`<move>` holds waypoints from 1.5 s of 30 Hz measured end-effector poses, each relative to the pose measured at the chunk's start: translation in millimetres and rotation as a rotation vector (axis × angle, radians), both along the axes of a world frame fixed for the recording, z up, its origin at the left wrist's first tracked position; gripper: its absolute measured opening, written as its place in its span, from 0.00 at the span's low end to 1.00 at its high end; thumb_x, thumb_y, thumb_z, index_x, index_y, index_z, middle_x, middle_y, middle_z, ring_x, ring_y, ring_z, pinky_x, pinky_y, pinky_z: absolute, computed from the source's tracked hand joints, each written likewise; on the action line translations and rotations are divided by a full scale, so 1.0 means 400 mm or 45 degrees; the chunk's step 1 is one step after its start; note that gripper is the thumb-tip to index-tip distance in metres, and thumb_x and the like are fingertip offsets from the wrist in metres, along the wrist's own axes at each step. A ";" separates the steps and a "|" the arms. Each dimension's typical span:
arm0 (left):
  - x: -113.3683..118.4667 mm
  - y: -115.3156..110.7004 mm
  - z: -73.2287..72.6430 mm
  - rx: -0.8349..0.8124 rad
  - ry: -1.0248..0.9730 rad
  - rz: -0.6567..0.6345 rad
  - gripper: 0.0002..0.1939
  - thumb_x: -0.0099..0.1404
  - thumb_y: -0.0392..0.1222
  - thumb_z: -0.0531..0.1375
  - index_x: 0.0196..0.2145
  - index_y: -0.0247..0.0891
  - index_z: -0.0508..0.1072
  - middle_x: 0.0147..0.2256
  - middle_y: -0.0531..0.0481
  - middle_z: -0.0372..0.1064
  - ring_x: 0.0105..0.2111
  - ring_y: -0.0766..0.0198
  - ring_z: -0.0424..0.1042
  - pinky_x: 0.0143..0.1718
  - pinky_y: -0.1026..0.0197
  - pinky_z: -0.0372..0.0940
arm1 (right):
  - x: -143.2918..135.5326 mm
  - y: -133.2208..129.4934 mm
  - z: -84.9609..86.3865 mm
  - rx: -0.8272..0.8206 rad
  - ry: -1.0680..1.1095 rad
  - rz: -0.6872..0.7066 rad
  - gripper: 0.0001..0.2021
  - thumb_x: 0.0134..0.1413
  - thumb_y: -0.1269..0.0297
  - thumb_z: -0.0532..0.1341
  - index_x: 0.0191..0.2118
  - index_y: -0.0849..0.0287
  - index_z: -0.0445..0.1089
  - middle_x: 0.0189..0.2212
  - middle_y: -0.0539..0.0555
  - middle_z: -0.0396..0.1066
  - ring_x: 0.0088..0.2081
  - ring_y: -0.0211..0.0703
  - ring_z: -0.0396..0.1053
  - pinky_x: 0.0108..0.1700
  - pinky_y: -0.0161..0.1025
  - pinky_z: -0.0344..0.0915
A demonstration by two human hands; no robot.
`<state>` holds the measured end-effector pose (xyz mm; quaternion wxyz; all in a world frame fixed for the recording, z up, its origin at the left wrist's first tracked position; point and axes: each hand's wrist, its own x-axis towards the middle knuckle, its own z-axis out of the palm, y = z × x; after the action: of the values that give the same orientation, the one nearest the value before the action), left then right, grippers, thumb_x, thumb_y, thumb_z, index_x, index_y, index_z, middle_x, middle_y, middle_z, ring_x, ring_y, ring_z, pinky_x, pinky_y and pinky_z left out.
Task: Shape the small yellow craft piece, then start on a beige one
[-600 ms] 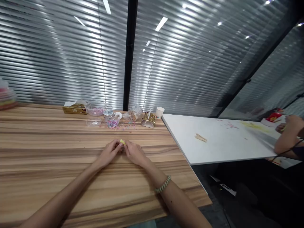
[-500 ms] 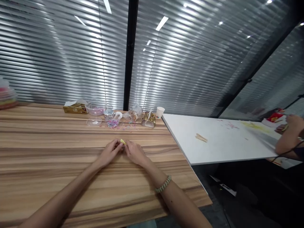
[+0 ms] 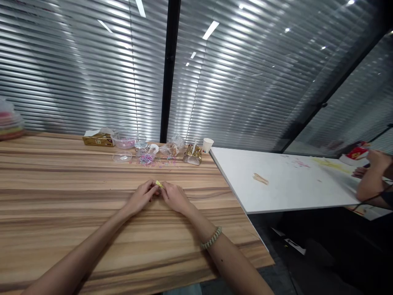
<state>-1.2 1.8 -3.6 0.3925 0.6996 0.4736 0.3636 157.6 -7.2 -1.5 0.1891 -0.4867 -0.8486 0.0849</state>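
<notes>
Small yellow piece (image 3: 159, 184) in the head view: it sits between the fingertips of both hands, the left hand (image 3: 143, 196) and the right hand (image 3: 175, 198) each pinching it just above the wood-grain tabletop (image 3: 92, 180). Straight beyond the hands is a clear tub of pink, purple and blue bits (image 3: 146, 159), with loose ones scattered beside it. Beyond and left of the hands lies a clear round lid (image 3: 122, 157); beyond and right stands a white paper cup (image 3: 207, 145).
</notes>
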 end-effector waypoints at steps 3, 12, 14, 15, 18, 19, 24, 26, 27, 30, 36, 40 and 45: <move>0.001 0.000 0.003 0.003 0.036 0.015 0.14 0.59 0.52 0.52 0.25 0.38 0.65 0.25 0.51 0.68 0.24 0.62 0.65 0.26 0.62 0.60 | 0.000 -0.001 0.004 -0.024 -0.020 0.008 0.11 0.64 0.66 0.45 0.44 0.59 0.62 0.39 0.57 0.71 0.39 0.43 0.69 0.38 0.35 0.58; 0.002 -0.007 0.016 0.030 0.072 0.049 0.14 0.57 0.52 0.54 0.23 0.39 0.66 0.24 0.52 0.68 0.24 0.61 0.65 0.27 0.61 0.60 | 0.000 -0.004 0.010 -0.070 -0.066 -0.014 0.12 0.64 0.64 0.45 0.46 0.59 0.62 0.39 0.58 0.72 0.38 0.45 0.70 0.37 0.36 0.59; -0.001 -0.003 0.009 0.023 0.070 0.040 0.14 0.57 0.52 0.54 0.24 0.39 0.66 0.24 0.52 0.68 0.24 0.62 0.66 0.28 0.61 0.60 | 0.000 -0.004 0.010 -0.071 -0.062 -0.014 0.12 0.64 0.64 0.45 0.46 0.59 0.62 0.39 0.57 0.72 0.39 0.44 0.70 0.38 0.36 0.60; -0.002 -0.002 0.005 0.019 0.068 0.033 0.14 0.58 0.52 0.54 0.25 0.39 0.66 0.24 0.52 0.68 0.24 0.62 0.66 0.28 0.61 0.60 | 0.000 -0.003 0.010 -0.066 -0.061 -0.013 0.12 0.64 0.64 0.45 0.45 0.59 0.62 0.39 0.57 0.71 0.39 0.44 0.69 0.38 0.36 0.60; -0.005 0.001 -0.001 0.015 0.077 0.025 0.14 0.59 0.52 0.53 0.26 0.39 0.66 0.25 0.52 0.68 0.24 0.62 0.66 0.28 0.61 0.61 | -0.001 -0.001 0.009 -0.045 -0.070 -0.006 0.12 0.63 0.64 0.45 0.44 0.59 0.63 0.40 0.57 0.71 0.39 0.44 0.69 0.38 0.36 0.60; -0.006 0.002 -0.001 0.013 0.086 0.025 0.14 0.59 0.52 0.53 0.26 0.39 0.66 0.25 0.52 0.68 0.24 0.62 0.66 0.28 0.61 0.61 | -0.001 -0.001 0.009 -0.040 -0.072 -0.003 0.12 0.63 0.64 0.45 0.44 0.59 0.63 0.40 0.57 0.71 0.39 0.44 0.69 0.38 0.36 0.60; -0.006 0.002 0.002 0.011 0.101 0.030 0.14 0.58 0.52 0.53 0.26 0.39 0.67 0.25 0.52 0.69 0.25 0.62 0.66 0.28 0.61 0.61 | -0.001 -0.001 0.012 -0.046 -0.077 0.000 0.12 0.63 0.65 0.46 0.46 0.59 0.62 0.39 0.57 0.72 0.38 0.45 0.69 0.38 0.37 0.60; -0.006 0.003 0.003 0.010 0.107 0.024 0.14 0.58 0.52 0.53 0.26 0.39 0.66 0.25 0.52 0.68 0.26 0.61 0.66 0.29 0.61 0.61 | 0.000 -0.001 0.013 -0.051 -0.069 0.001 0.11 0.62 0.65 0.46 0.46 0.59 0.62 0.39 0.57 0.71 0.38 0.45 0.69 0.38 0.37 0.60; -0.005 0.003 0.003 0.012 0.112 0.023 0.14 0.58 0.52 0.53 0.26 0.39 0.66 0.25 0.52 0.68 0.25 0.61 0.66 0.29 0.61 0.61 | 0.000 -0.001 0.014 -0.054 -0.063 0.004 0.11 0.62 0.66 0.46 0.46 0.59 0.62 0.39 0.58 0.71 0.38 0.45 0.69 0.38 0.37 0.60; -0.004 0.003 0.002 0.018 0.106 0.031 0.14 0.58 0.52 0.53 0.25 0.39 0.66 0.24 0.52 0.68 0.24 0.62 0.66 0.28 0.61 0.61 | 0.000 0.000 0.013 -0.060 -0.047 0.015 0.11 0.62 0.66 0.46 0.45 0.59 0.62 0.39 0.57 0.71 0.39 0.45 0.69 0.38 0.37 0.60; -0.006 0.001 0.000 0.012 0.063 0.024 0.14 0.58 0.52 0.53 0.25 0.39 0.67 0.25 0.52 0.68 0.25 0.62 0.65 0.28 0.62 0.60 | 0.001 0.001 0.007 -0.030 -0.024 0.016 0.11 0.63 0.65 0.46 0.44 0.59 0.62 0.39 0.56 0.71 0.39 0.43 0.69 0.38 0.36 0.59; -0.003 0.000 0.005 0.000 0.023 0.007 0.15 0.58 0.53 0.54 0.26 0.39 0.67 0.25 0.51 0.68 0.24 0.63 0.65 0.26 0.62 0.60 | 0.000 0.003 0.001 -0.015 -0.024 0.007 0.12 0.64 0.63 0.45 0.44 0.59 0.62 0.39 0.56 0.71 0.39 0.44 0.69 0.37 0.36 0.59; 0.004 -0.008 0.014 0.011 -0.052 -0.013 0.15 0.58 0.53 0.54 0.28 0.38 0.68 0.26 0.51 0.68 0.23 0.64 0.64 0.25 0.63 0.61 | 0.001 0.005 -0.004 -0.043 -0.018 -0.031 0.12 0.64 0.64 0.44 0.48 0.60 0.59 0.38 0.58 0.71 0.37 0.45 0.69 0.36 0.37 0.60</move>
<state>0.2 -1.2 2.0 0.4011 0.6961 0.4602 0.3779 158.0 -5.0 -3.2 0.1758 -0.5007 -0.8424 0.0935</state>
